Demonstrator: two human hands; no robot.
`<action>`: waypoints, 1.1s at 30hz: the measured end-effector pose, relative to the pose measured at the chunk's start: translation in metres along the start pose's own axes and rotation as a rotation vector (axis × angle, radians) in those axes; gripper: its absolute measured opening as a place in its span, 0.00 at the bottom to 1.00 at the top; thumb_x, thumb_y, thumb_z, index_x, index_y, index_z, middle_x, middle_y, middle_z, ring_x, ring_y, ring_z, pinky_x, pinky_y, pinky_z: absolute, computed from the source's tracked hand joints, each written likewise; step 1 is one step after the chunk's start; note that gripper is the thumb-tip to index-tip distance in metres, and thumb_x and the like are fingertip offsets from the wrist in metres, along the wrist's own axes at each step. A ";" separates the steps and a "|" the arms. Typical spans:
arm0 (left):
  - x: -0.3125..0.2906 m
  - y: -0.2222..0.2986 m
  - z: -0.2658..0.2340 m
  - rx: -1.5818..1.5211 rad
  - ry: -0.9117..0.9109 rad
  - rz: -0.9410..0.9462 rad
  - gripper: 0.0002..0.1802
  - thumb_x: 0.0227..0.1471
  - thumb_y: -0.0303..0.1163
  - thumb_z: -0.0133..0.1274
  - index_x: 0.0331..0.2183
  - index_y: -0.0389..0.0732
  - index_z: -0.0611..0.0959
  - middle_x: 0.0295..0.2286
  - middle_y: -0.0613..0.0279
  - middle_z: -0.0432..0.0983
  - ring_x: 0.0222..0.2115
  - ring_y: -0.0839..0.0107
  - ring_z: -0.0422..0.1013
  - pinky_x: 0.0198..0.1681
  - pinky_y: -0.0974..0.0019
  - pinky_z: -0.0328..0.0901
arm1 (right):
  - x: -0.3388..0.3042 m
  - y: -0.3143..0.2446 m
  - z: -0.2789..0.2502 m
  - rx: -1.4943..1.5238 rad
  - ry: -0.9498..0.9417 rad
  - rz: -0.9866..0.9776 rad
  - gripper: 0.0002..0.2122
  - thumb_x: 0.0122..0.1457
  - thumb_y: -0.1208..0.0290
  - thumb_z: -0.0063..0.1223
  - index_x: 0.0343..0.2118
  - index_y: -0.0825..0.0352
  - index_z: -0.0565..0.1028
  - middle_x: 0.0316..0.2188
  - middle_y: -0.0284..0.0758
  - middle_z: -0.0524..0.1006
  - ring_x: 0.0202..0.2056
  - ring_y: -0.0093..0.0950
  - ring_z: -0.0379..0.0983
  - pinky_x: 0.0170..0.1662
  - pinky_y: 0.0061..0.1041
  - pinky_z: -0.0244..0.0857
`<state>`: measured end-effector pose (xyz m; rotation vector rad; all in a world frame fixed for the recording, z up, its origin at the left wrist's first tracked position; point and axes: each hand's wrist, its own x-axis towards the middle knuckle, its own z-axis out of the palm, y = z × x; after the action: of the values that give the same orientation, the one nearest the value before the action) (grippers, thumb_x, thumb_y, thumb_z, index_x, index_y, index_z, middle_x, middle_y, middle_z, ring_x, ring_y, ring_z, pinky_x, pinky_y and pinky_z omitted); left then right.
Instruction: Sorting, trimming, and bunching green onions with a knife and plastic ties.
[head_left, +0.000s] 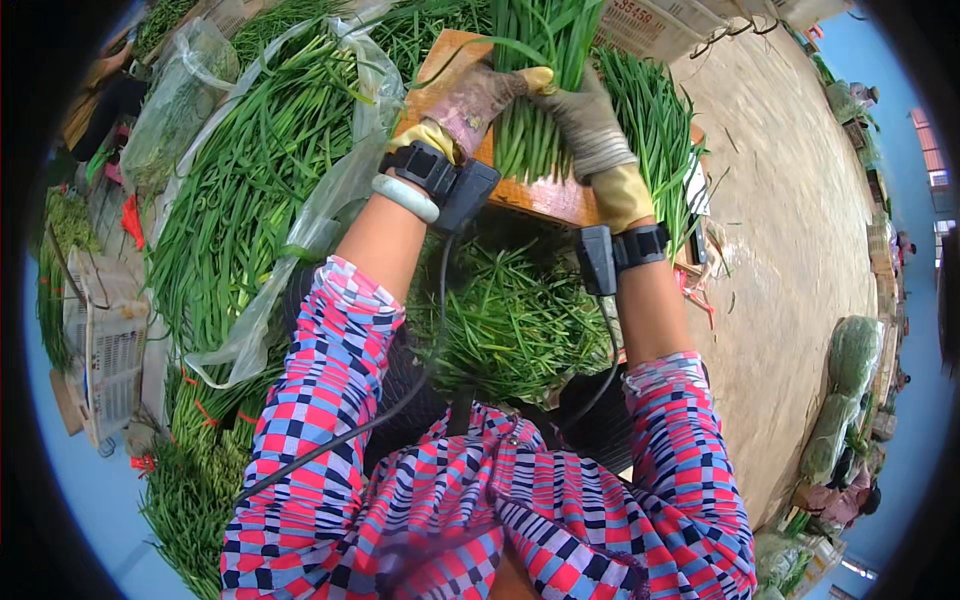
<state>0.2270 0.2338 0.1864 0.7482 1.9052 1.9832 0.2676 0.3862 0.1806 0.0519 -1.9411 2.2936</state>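
Before me a bundle of long green chives (pixel 533 143) stands over a wooden board (pixel 545 200), its pale cut ends toward me. My left hand (pixel 480 103), in a soiled knit-and-yellow glove, closes around the bundle's left side. From the right, my right hand (pixel 588 125), in a similar grey and yellow glove, grips the same bundle, and the thumbs meet near its front. Some fingers are hidden behind the leaves. More chives (pixel 655 125) lie just right of my right hand.
A big heap of chives (pixel 265 175) lies at left on clear plastic sheeting (pixel 335 200). Loose trimmings (pixel 500 320) cover the ground below the board. White plastic crates (pixel 105 330) stand at far left; bagged greens (pixel 855 355) line the far right of the concrete floor (pixel 790 230).
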 end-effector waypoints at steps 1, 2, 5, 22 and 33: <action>0.002 0.002 0.001 -0.017 0.030 0.109 0.15 0.46 0.34 0.57 0.37 0.39 0.79 0.34 0.64 0.76 0.36 0.73 0.71 0.42 0.70 0.65 | 0.009 0.006 -0.010 -0.012 -0.065 -0.129 0.21 0.48 0.75 0.60 0.44 0.71 0.65 0.34 0.36 0.75 0.35 0.25 0.72 0.37 0.22 0.68; 0.000 0.003 0.002 -0.015 0.025 0.109 0.15 0.46 0.34 0.57 0.37 0.39 0.79 0.34 0.64 0.76 0.36 0.73 0.71 0.42 0.70 0.65 | 0.016 0.013 -0.017 -0.025 -0.129 -0.258 0.21 0.48 0.76 0.59 0.45 0.71 0.64 0.35 0.37 0.75 0.35 0.25 0.72 0.37 0.21 0.68; -0.006 -0.036 -0.014 -0.255 -0.189 0.048 0.19 0.42 0.37 0.61 0.37 0.37 0.80 0.35 0.63 0.76 0.36 0.72 0.71 0.42 0.70 0.66 | 0.010 0.028 -0.021 -0.527 -0.055 -0.087 0.33 0.46 0.67 0.62 0.53 0.68 0.57 0.38 0.45 0.75 0.39 0.34 0.72 0.41 0.27 0.67; 0.053 0.043 0.154 -0.172 -0.083 0.038 0.24 0.39 0.41 0.63 0.37 0.37 0.77 0.34 0.62 0.75 0.31 0.75 0.71 0.33 0.72 0.67 | -0.085 -0.104 -0.110 -0.477 0.117 0.049 0.27 0.47 0.57 0.61 0.45 0.70 0.67 0.35 0.33 0.75 0.32 0.21 0.72 0.36 0.22 0.68; 0.064 -0.056 0.214 0.775 -0.144 -0.320 0.23 0.49 0.40 0.48 0.35 0.26 0.73 0.38 0.47 0.73 0.36 0.58 0.73 0.39 0.61 0.68 | -0.063 0.064 -0.246 -0.988 0.157 0.498 0.41 0.46 0.42 0.53 0.53 0.75 0.58 0.47 0.54 0.67 0.50 0.43 0.64 0.52 0.32 0.59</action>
<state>0.2837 0.4520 0.1400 0.6657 2.5085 0.9507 0.3373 0.6125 0.0695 -0.7424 -2.9601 1.1849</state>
